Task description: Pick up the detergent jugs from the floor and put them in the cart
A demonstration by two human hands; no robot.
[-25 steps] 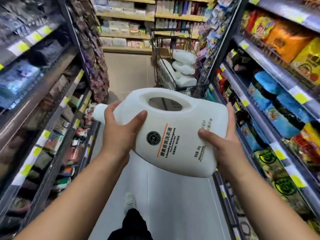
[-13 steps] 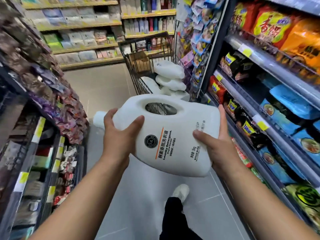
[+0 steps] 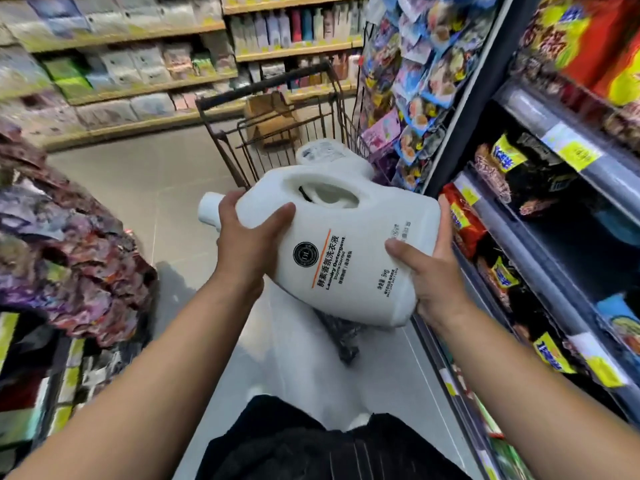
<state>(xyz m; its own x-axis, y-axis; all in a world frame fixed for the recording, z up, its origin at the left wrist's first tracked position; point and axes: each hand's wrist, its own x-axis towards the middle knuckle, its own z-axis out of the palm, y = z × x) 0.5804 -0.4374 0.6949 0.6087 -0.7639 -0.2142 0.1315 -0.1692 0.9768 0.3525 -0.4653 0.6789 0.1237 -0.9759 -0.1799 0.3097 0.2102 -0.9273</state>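
A big white detergent jug (image 3: 349, 258) lies on its side in the air, cap to the left, label facing me. My left hand (image 3: 247, 245) grips its neck end and my right hand (image 3: 433, 271) holds its base. Just beyond it stands the wire shopping cart (image 3: 228, 140) with a dark handle. Another white jug (image 3: 329, 155) shows inside the cart, mostly hidden behind the held one. The held jug hangs in front of the cart's near end.
Snack shelves (image 3: 540, 188) line the right side, close to my right arm. Hanging packets (image 3: 408, 91) crowd the cart's right. A rack of dark packets (image 3: 69, 244) juts in at left. A brown box (image 3: 273, 119) sits in the cart. Grey floor (image 3: 145, 188) opens to the left.
I have walked closer to the cart, which now looms larger right behind the jug. Both hands keep the same hold on the jug. The view is blurred by motion.
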